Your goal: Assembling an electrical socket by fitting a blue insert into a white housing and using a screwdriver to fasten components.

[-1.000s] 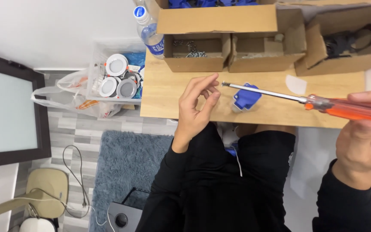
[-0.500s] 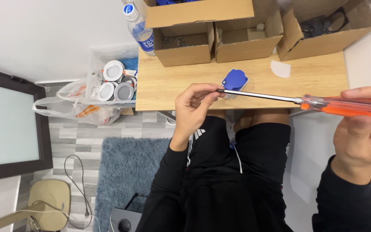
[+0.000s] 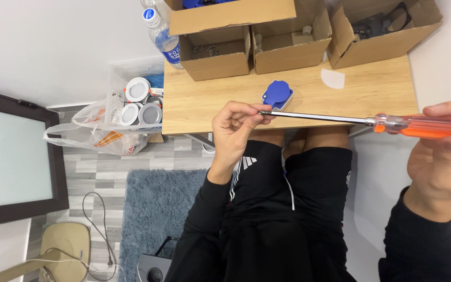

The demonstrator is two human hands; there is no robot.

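Seated at a wooden tabletop (image 3: 210, 107), the person now pinches the left hand (image 3: 234, 127) closed around the tip of a screwdriver (image 3: 361, 120), perhaps seating a screw, its orange handle clasped by the right hand (image 3: 442, 156), above the blue socket (image 3: 276, 94), now farther back.

Single head-worn view, looking steeply down over the wearer's lap, left hand (image 3: 234, 128) and right hand (image 3: 442, 159) close to the lens, wooden table (image 3: 204, 107) beyond, floor and grey rug (image 3: 155, 209) farther below
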